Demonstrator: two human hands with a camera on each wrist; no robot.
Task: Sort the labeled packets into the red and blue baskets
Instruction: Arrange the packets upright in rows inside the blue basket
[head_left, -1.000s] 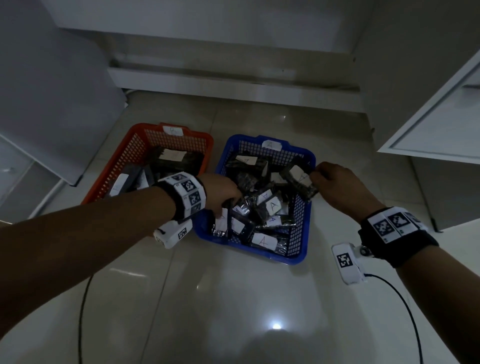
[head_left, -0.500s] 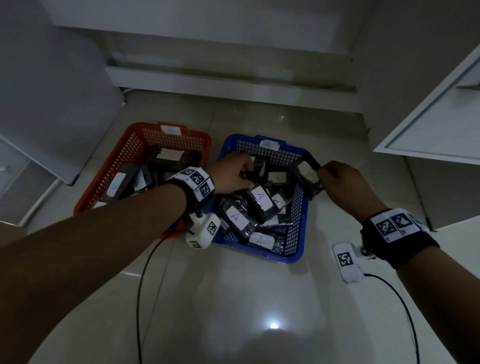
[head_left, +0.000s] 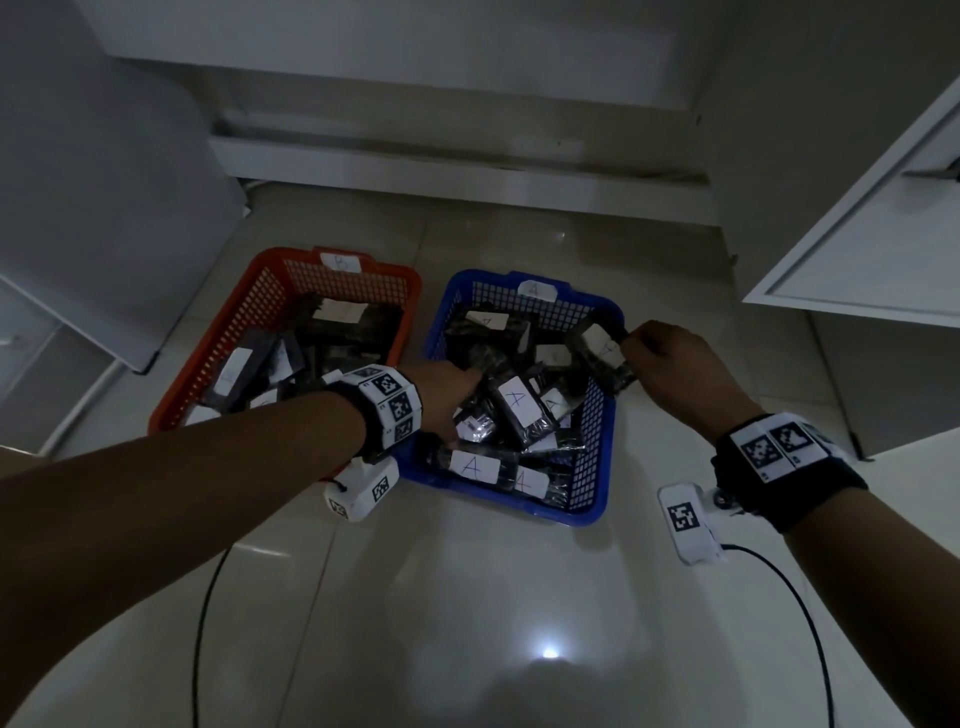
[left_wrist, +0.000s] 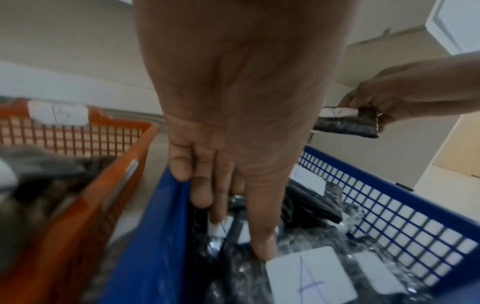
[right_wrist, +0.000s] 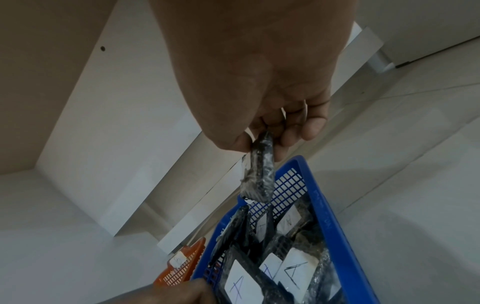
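On the floor stand a red basket (head_left: 223, 358) labelled B and a blue basket (head_left: 597, 457) labelled A, side by side, both holding dark plastic packets with white labels. Several packets marked A (head_left: 517, 402) lie in the blue one. My left hand (head_left: 465, 384) reaches into the blue basket's left side, and its straight fingers (left_wrist: 262, 242) touch the packets there. My right hand (head_left: 634, 345) pinches one dark packet (head_left: 605, 358) marked A by its end over the blue basket's far right rim. That packet (right_wrist: 259, 172) hangs below my right hand's fingers (right_wrist: 288, 133).
An open white cabinet door (head_left: 857, 249) juts in at the right, and a grey panel (head_left: 104, 182) stands at the left. A low white ledge (head_left: 441, 166) runs behind the baskets. Two black cables (head_left: 200, 623) trail over the glossy tiled floor toward me.
My left hand has gone from the blue basket's near left corner to its far side and then back to the middle left. The right hand keeps its packet at the right rim.
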